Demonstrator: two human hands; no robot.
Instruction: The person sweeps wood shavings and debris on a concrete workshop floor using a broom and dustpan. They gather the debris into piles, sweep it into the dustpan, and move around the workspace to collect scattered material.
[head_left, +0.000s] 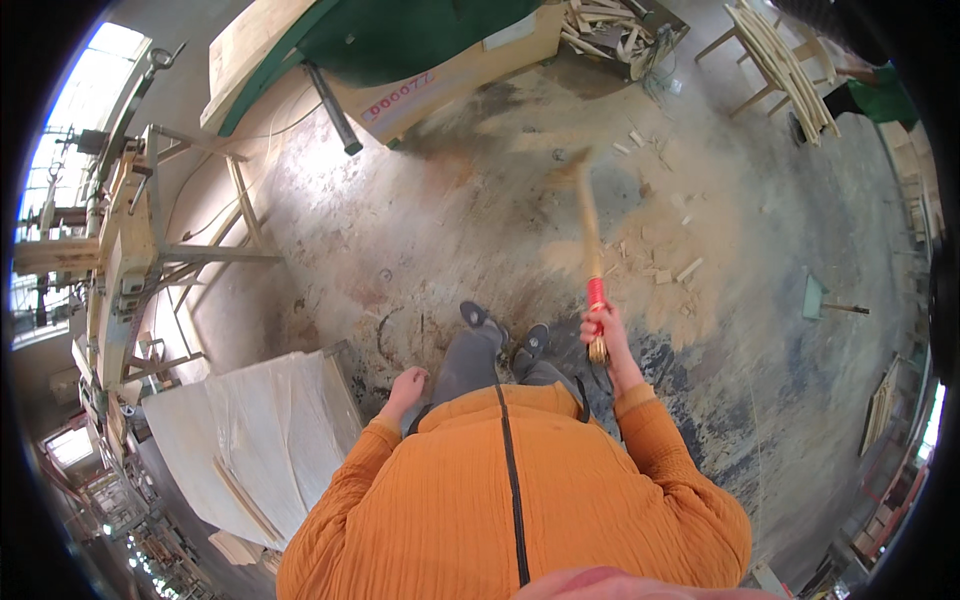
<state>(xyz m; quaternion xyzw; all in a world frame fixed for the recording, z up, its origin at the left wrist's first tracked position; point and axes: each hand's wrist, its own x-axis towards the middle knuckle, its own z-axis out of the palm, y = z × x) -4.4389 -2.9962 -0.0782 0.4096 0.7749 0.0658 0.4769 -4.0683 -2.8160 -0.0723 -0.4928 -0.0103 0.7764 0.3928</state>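
The right hand grips a red-handled broom, its blurred head toward one o'clock; wood scraps lie around two; the left hand hangs at seven.

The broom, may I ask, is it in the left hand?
No, the right hand grips the broom by its red handle, while the left hand is apart from it.

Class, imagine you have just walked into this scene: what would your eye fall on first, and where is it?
The orange jacket fills the lower middle. Above it, right of centre, the right hand grips a red-handled broom, its far end blurred near sawdust on the floor. At the top, left of centre, a large green machine stands out.
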